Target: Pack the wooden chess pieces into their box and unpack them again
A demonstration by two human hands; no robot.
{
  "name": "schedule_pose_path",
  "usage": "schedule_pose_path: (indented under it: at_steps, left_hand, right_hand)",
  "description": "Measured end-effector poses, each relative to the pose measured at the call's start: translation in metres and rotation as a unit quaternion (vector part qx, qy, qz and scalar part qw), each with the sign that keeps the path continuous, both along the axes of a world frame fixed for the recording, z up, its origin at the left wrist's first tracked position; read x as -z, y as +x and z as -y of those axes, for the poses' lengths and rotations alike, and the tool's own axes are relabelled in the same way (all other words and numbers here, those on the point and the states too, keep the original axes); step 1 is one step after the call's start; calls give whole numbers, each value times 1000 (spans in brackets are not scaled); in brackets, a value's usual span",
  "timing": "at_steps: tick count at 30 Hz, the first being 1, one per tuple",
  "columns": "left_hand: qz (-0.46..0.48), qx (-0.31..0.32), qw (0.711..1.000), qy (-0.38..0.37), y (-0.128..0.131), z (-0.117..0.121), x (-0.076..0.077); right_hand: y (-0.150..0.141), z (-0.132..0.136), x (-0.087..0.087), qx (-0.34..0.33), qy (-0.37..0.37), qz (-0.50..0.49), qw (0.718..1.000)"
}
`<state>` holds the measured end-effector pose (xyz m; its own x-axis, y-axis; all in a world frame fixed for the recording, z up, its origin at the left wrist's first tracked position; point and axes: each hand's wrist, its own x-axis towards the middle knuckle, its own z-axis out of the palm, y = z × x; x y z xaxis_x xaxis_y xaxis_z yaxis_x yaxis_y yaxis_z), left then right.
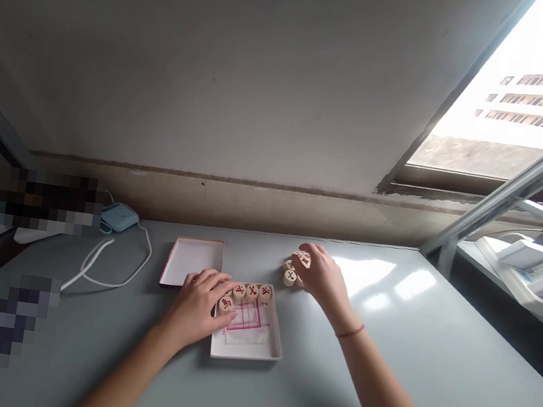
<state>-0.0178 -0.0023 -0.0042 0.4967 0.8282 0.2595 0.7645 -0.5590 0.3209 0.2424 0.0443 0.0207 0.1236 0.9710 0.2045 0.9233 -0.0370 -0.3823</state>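
"Grey desk (426, 400) against a plain wall (217, 88), window (520, 161) upper right, sun patches on the desktop. Main container?"

"Open white box (273, 346), near the middle. Round wooden pieces (252, 292) lined along its far wall, red characters up. One more sits nearer, by the left wall. Sheet with pink-red lines (245, 321) on the box floor."

"Left hand?"

"Left hand (199, 308) over the box's left wall, loosely open, fingers spread, thumb apart. Fingertips near the leftmost pieces, partly hiding one. Holding nothing that I can see."

"Right one?"

"Right hand (320, 271) beyond the box, off to the right, over a cluster (290, 277) of more pieces. Fingers half curled. Can't tell if it has hold of one. Red cord (351, 332) on that wrist."

"Cluster markings?"

"Front piece dark, some behind red. Hand covers part."

"Rest, quick."

"Shallow tray (192, 261), white inside, reddish edge, just beyond the left hand. Pale-blue device (119, 216) further left, white cable (112, 285) curving on the desk. Far left is pixelated. White objects (540, 265) far right, past a metal bar (506, 190)."
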Motion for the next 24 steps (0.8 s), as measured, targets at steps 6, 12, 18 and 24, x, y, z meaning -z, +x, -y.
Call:
schedule_pose_path:
  at_steps: [6,12,18,24]
  left_hand:
    - [-11,-10,1000,-1,2,3,0]
    - [-16,-9,1000,14,3,1,-5]
    - [5,-7,1000,27,12,-7,-26]
    - [45,-6,998,47,34,-16,-31]
  right_hand:
    - [-3,-43,-2,34,-168,70,983]
    - [-5,-58,1,28,-182,75,980]
    - [-1,-62,-1,10,-176,83,981]
    - [0,-64,-3,3,-187,92,978]
